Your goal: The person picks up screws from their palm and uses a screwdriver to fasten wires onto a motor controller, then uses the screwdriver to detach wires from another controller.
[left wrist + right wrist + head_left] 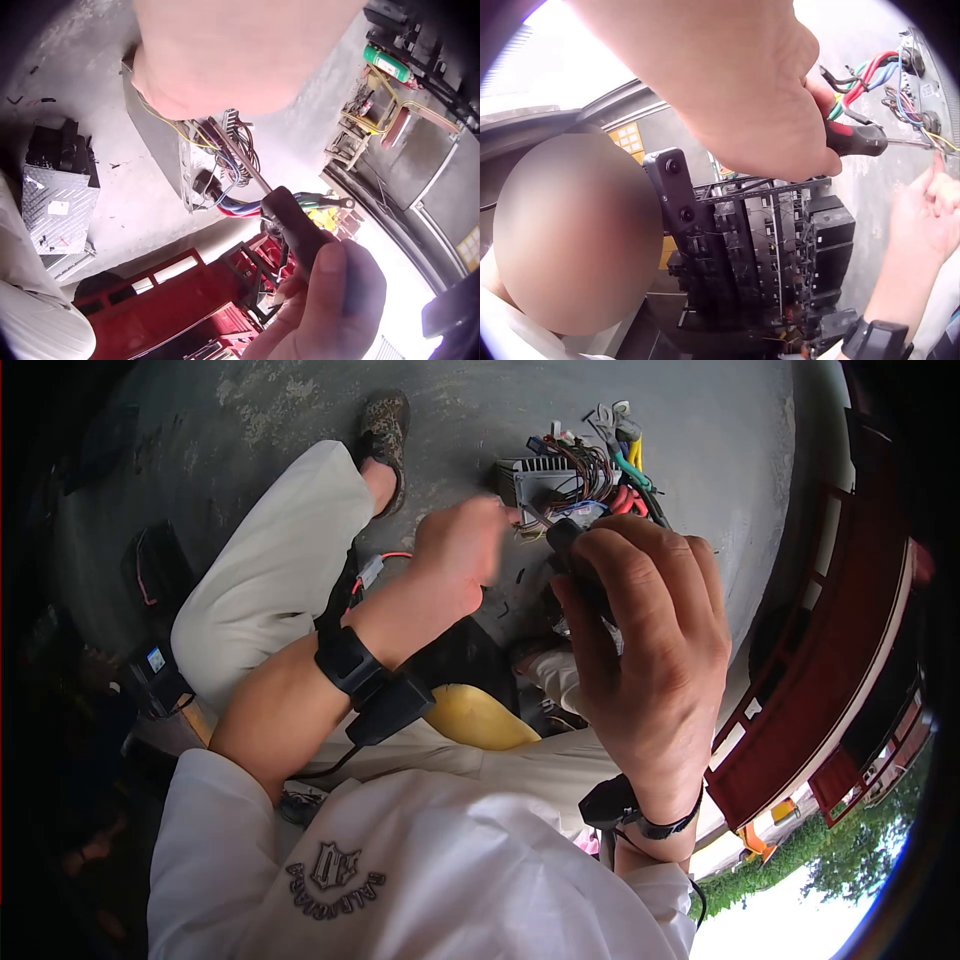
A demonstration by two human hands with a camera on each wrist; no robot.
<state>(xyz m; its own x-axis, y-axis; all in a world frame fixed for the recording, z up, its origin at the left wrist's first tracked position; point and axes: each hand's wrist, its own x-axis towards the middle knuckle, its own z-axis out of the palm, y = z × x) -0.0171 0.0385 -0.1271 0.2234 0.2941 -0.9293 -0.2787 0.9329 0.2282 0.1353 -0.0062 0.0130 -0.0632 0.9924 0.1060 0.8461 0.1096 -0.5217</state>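
Note:
My right hand (660,620) grips the dark handle of a screwdriver (294,225). Red shows on that handle in the right wrist view, and its metal shaft (909,142) reaches into the wiring at the end of a finned metal box (545,482). My left hand (455,555) is at the same end of the box, one finger stretched toward the screwdriver's tip and other fingers bent. Whether it pinches a wire I cannot tell. Thin wires (238,169), one of them yellow, run close by it. Thick cables (870,79) in red, blue and green leave the box too.
The box stands on a grey concrete floor (450,420) with wire scraps about. A red metal frame (800,690) is at the right. Beside my leg lies a dark case (155,575). The left wrist view has a ridged metal box (60,206) and a green cylinder (386,63).

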